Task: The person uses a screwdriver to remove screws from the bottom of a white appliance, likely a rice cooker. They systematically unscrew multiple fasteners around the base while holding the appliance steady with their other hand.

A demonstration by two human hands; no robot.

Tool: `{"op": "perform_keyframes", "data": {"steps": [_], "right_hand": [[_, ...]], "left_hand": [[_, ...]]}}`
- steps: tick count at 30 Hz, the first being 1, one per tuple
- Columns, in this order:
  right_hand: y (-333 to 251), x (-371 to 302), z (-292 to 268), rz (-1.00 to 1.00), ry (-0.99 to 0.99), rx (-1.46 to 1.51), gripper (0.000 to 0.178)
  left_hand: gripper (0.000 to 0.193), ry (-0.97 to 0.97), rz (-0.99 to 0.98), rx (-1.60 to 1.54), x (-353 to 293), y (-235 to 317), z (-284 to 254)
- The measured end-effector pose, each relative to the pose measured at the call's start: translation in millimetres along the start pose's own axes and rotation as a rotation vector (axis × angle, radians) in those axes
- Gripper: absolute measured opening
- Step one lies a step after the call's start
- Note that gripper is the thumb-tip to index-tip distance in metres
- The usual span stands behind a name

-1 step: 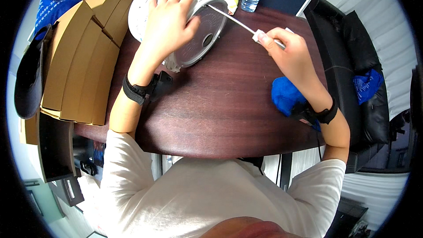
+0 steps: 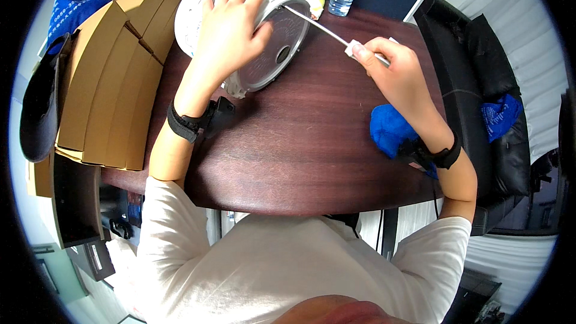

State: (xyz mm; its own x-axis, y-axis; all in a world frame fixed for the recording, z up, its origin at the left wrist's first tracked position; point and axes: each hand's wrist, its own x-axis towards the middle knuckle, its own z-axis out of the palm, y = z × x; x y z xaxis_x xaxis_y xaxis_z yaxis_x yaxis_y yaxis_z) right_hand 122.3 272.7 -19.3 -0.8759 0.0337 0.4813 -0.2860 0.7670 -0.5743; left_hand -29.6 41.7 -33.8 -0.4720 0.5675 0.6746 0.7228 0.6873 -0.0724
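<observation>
The screwdriver (image 2: pixel 327 32) slants up-left, tip at the white appliance (image 2: pixel 191 13).

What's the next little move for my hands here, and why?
Perhaps press the screwdriver gently to check its seating: its tip appears to meet the edge of the white appliance, but any screw there is too small to make out. Your right hand grips the screwdriver; your left hand rests on the appliance.

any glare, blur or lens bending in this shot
Head view: fisheye bends the brown cardboard boxes near the rim, corners go black; dark brown wooden table shows sheen toward its near edge; white fabric shirt has bright patches; right hand looks fairly sharp.
</observation>
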Motion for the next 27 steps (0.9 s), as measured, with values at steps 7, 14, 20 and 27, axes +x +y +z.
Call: {"op": "perform_keyframes", "data": {"steps": [7, 14, 20, 27], "right_hand": [[4.8, 1.2, 4.5, 0.035, -0.020, 0.014, 0.034], [1.5, 2.5, 3.9, 0.071, -0.045, 0.006, 0.034], [-1.5, 1.1, 4.0, 0.046, -0.028, 0.021, 0.032], [-1.0, -1.7, 2.9, 0.065, -0.043, 0.025, 0.032]], "left_hand": [[0.061, 0.010, 0.001, -0.003, 0.4, -0.2, 0.6], [0.060, 0.013, -0.002, 0.022, 0.9, 0.7, -0.7], [0.060, 0.007, -0.001, -0.004, 0.7, 0.0, -1.0], [0.060, 0.014, 0.023, -0.008, 1.0, 0.3, -0.7]]}}
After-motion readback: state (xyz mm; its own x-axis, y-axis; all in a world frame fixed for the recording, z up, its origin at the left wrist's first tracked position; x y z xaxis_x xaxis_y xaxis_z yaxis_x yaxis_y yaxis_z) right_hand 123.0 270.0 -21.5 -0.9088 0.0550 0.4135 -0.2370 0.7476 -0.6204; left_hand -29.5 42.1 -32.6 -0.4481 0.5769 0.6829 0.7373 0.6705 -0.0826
